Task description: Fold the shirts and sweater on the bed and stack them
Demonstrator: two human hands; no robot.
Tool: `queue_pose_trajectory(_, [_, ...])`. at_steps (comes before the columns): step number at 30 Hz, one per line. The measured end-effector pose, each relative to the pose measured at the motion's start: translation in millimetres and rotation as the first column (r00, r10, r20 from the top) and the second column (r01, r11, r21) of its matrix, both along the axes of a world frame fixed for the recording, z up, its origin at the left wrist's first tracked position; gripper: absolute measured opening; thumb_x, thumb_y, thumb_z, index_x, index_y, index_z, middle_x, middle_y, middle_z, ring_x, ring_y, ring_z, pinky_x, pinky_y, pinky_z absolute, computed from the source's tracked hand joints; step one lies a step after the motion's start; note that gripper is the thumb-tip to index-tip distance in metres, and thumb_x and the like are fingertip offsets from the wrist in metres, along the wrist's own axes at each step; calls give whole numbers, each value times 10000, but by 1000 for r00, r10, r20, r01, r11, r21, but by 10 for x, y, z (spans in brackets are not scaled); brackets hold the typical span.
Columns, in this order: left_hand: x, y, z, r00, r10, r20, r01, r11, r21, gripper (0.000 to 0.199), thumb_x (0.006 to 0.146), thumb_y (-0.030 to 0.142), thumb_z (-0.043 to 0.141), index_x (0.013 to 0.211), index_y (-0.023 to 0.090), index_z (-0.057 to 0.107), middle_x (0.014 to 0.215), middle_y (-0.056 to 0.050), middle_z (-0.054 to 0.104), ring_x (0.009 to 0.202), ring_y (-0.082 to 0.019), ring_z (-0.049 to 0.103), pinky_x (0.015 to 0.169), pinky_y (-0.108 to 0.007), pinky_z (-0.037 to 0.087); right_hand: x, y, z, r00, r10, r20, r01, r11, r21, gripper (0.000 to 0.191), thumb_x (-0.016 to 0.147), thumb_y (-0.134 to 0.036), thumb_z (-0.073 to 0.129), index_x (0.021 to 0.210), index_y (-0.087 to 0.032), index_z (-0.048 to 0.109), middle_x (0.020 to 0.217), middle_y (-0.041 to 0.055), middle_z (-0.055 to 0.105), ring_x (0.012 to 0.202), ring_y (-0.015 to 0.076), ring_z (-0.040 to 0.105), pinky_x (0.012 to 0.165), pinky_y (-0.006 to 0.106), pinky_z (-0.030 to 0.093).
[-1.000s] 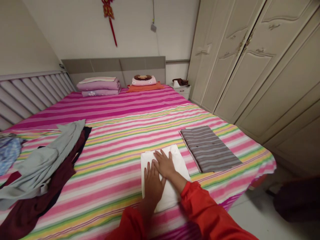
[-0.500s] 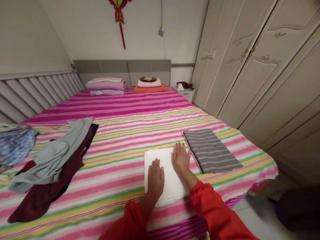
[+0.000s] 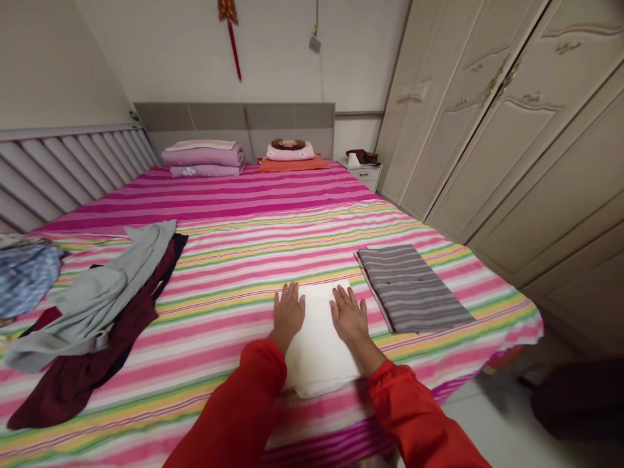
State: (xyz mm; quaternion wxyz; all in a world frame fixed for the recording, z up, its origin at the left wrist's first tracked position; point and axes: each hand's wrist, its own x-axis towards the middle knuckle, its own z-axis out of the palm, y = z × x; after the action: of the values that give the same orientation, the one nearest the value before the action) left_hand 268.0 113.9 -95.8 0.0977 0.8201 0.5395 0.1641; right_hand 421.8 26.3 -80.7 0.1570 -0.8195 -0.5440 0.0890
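Note:
A folded white cloth (image 3: 318, 338) lies on the pink striped bedsheet (image 3: 234, 260) near the bed's front edge. My left hand (image 3: 288, 312) rests flat on its far left corner, fingers spread. My right hand (image 3: 349, 314) lies flat on its far right part, fingers apart as well. Neither hand grips anything. Both sleeves are red. Just right of the white cloth lies a folded grey striped garment (image 3: 411, 287).
A heap of loose clothes, grey (image 3: 97, 296), maroon (image 3: 92, 364) and blue (image 3: 24, 276), lies at the left. Folded bedding (image 3: 203, 158) and a pillow (image 3: 289, 151) sit by the headboard. A wardrobe (image 3: 492, 123) stands at the right, a nightstand (image 3: 365, 172) in the corner.
Both hands slid over the white cloth: the left moved from its middle up to the far left corner, the right swept to the right side. The view shifted slightly.

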Motion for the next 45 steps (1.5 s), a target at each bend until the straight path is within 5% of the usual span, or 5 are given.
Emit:
queue_pose_trajectory(13, [-508, -180, 133, 985, 171, 3, -170, 985, -33, 518, 950, 237, 287, 1428, 123, 451, 1523, -159, 400, 1433, -302, 326, 1156, -563, 264, 141, -401, 45, 985, -168, -26, 170, 982, 80, 519, 994, -315, 259, 1468, -185, 425, 1527, 87, 425, 1453, 261, 277, 1154, 513, 196])
queue_pose_trajectory(21, [-233, -1126, -121, 966, -257, 18, 252, 956, 153, 488, 976, 315, 327, 1444, 237, 445, 1519, -53, 430, 1454, -247, 292, 1195, -490, 233, -547, -775, -205, 989, 68, 131, -97, 968, 232, 499, 998, -326, 306, 1491, -284, 372, 1563, 32, 368, 1467, 216, 247, 1180, 466, 139])
queue_pose_trajectory(30, [-614, -1012, -198, 967, -209, 144, 193, 974, 116, 493, 977, 331, 325, 1445, 218, 430, 1532, -68, 412, 1468, -230, 255, 1196, -459, 237, 39, -1046, -435, 995, 18, 94, -43, 963, 266, 494, 990, -277, 285, 1463, -231, 421, 1555, 66, 383, 1450, 210, 289, 1165, 445, 202])
queue_pose_trajectory(39, [-772, -873, -71, 591, 479, 649, -6, 807, -590, 548, 888, 335, 557, 1387, 132, 458, 1396, -179, 554, 1254, -241, 563, 1006, -363, 493, -6, -1370, -527, 886, -212, -413, 402, 795, 455, 650, 928, -527, 362, 1377, -70, 468, 1344, 221, 565, 1250, 294, 522, 1042, 458, 414])
queue_pose_trajectory(45, [-756, -889, 28, 586, 502, 637, 233, 648, -725, 489, 550, 412, 857, 881, 86, 701, 797, -123, 742, 746, -280, 699, 679, -383, 558, -836, -1545, -316, 978, 210, -23, -165, 829, 534, 643, 905, -471, 522, 1451, -157, 393, 1452, 169, 483, 1374, 291, 396, 1089, 468, 359])
